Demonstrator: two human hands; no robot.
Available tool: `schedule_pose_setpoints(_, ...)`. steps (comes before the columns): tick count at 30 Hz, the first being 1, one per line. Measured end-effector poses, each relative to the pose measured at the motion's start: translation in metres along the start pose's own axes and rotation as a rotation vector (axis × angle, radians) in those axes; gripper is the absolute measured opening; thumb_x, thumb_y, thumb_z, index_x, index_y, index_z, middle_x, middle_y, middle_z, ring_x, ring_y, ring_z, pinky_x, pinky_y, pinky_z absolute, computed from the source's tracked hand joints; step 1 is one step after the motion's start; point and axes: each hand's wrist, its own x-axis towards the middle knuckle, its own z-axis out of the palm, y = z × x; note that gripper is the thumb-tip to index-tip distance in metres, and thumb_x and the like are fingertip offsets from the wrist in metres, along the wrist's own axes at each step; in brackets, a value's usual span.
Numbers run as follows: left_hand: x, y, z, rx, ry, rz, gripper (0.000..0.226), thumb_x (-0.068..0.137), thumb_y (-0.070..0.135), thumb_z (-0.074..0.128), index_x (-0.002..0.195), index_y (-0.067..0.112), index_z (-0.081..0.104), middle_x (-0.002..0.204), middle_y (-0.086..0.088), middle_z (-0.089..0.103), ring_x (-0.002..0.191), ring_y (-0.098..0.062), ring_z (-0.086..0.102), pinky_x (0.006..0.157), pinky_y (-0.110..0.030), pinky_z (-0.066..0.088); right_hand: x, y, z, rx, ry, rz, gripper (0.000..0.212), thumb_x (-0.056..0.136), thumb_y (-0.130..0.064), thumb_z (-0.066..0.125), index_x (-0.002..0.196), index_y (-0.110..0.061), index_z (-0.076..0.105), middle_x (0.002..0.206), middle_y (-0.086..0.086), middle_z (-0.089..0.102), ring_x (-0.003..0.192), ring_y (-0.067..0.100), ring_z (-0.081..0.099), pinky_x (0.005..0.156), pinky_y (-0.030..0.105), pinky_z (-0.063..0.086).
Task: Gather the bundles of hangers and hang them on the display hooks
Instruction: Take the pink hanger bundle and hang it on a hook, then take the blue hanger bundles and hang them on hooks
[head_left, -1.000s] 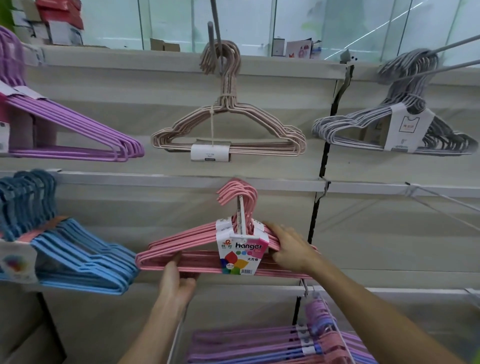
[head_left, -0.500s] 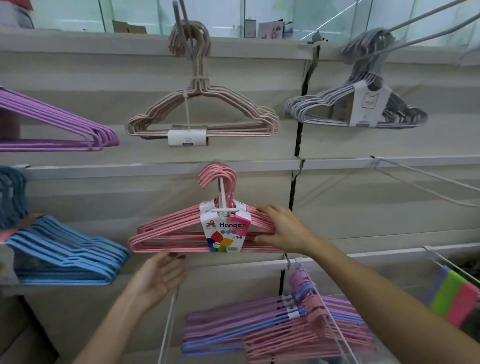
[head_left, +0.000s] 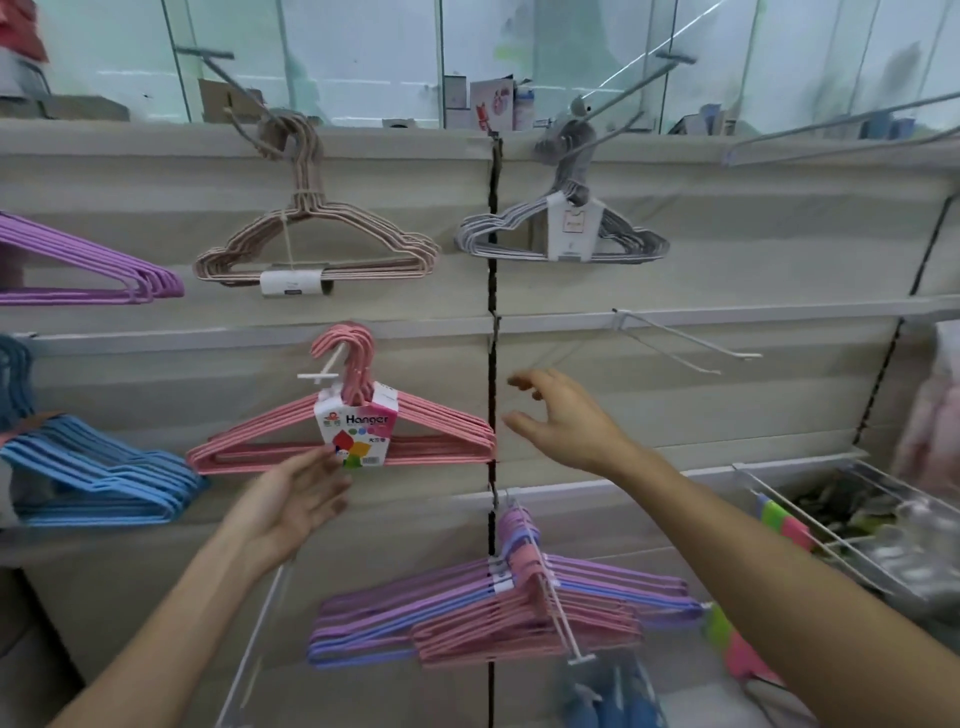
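Change: both hands have come off the pink bundle since half a second ago; the right hand (head_left: 566, 423) has drawn back to the right of it, and the view has swung right, bringing a wire basket into sight.
Basket: a white wire basket (head_left: 810, 525) at the right edge holds blurred dark and clear items that cannot be made out; green and pink pieces (head_left: 782, 522) sit at its left end.
Writing: the white card sleeve (head_left: 357, 434) round the pink bundle reads "Hanger" above coloured petals; the smaller print is unreadable. A white band (head_left: 291, 283) on the beige bundle and a white tag (head_left: 571, 228) on the grey bundle are too blurred to read.
Task bundle: the bundle of pink plastic-coated wire hangers (head_left: 415, 441) hangs at centre frame from a white display hook (head_left: 332, 364), level and flat against the beige shelf wall (head_left: 727, 249).
Left hand: the left hand (head_left: 293, 501) is palm-up with loose fingers just under the card sleeve, holding nothing; whether the fingertips touch the bundle cannot be told.
Right hand: spread and relaxed, empty, near the bundle's right tip but apart from it.
Other bundles: beige hangers (head_left: 322, 249) upper centre, grey hangers (head_left: 561, 234) upper right, purple hangers (head_left: 88, 270) upper left, blue hangers (head_left: 98, 478) left, mixed purple and pink hangers (head_left: 493, 613) lower centre.
Free hook: a bare white hook (head_left: 685, 345) juts out at right of centre.
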Motion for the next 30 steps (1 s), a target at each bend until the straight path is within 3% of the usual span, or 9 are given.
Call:
schedule_pose_setpoints(4, -0.042, -0.016, 0.053, 0.022, -0.079, 0.104, 0.012, 0.097, 0.016, 0.054, 0.094, 0.014, 0.065, 0.081, 0.000, 0.065, 0.064, -0.016, 0.065, 0.071, -0.033, 0.050, -0.048, 0.006, -0.046, 0.069, 0.098, -0.015, 0.042, 0.096, -0.035, 0.062, 0.133, -0.016, 0.056, 0.125, -0.001, 0.061, 0.109, 0.012, 0.057, 0.091, 0.024, 0.043)
schedule_pose_setpoints(8, -0.083, -0.031, 0.111, 0.122, -0.177, 0.272, 0.017, 0.100, 0.013, 0.050, 0.097, 0.010, 0.067, 0.078, -0.002, 0.065, 0.061, -0.016, 0.066, 0.065, -0.031, 0.052, -0.093, 0.019, -0.093, 0.129, 0.194, -0.015, 0.034, 0.094, -0.033, 0.064, 0.124, -0.018, 0.061, 0.111, -0.003, 0.066, 0.098, 0.011, 0.062, 0.088, 0.029, 0.051)
schedule_pose_setpoints(15, -0.145, -0.091, 0.220, 0.612, -0.512, 0.523, 0.018, 0.100, 0.009, 0.052, 0.094, 0.010, 0.069, 0.070, 0.000, 0.067, 0.064, -0.018, 0.065, 0.066, -0.031, 0.053, -0.181, 0.050, -0.173, 0.127, 0.425, 0.072, 0.021, 0.092, -0.025, 0.068, 0.111, -0.017, 0.068, 0.094, -0.006, 0.069, 0.077, 0.004, 0.064, 0.077, 0.021, 0.051)
schedule_pose_setpoints(21, -0.174, -0.151, 0.312, 0.892, -0.864, 0.640, 0.013, 0.098, 0.016, 0.057, 0.099, 0.018, 0.070, 0.079, -0.002, 0.072, 0.072, -0.019, 0.070, 0.073, -0.038, 0.057, -0.258, 0.093, -0.239, 0.053, 0.531, 0.251, 0.020, 0.093, -0.026, 0.065, 0.111, -0.019, 0.066, 0.091, -0.011, 0.066, 0.079, 0.006, 0.063, 0.072, 0.019, 0.050)
schedule_pose_setpoints(25, -0.192, -0.183, 0.373, 0.904, -1.021, 0.755, 0.013, 0.097, 0.015, 0.058, 0.100, 0.012, 0.070, 0.078, 0.000, 0.072, 0.070, -0.014, 0.069, 0.071, -0.031, 0.057, -0.304, 0.128, -0.278, -0.028, 0.619, 0.361, 0.017, 0.094, -0.025, 0.065, 0.110, -0.019, 0.067, 0.087, -0.016, 0.064, 0.074, 0.000, 0.062, 0.070, 0.015, 0.049)
schedule_pose_setpoints(30, -0.191, -0.220, 0.447, 0.874, -1.207, 0.831, 0.011, 0.097, 0.018, 0.060, 0.098, 0.015, 0.071, 0.077, 0.006, 0.072, 0.068, -0.010, 0.070, 0.069, -0.033, 0.057, -0.348, 0.171, -0.326, -0.129, 0.656, 0.515, 0.018, 0.097, -0.030, 0.062, 0.110, -0.019, 0.066, 0.092, -0.008, 0.068, 0.078, 0.002, 0.063, 0.069, 0.014, 0.049)
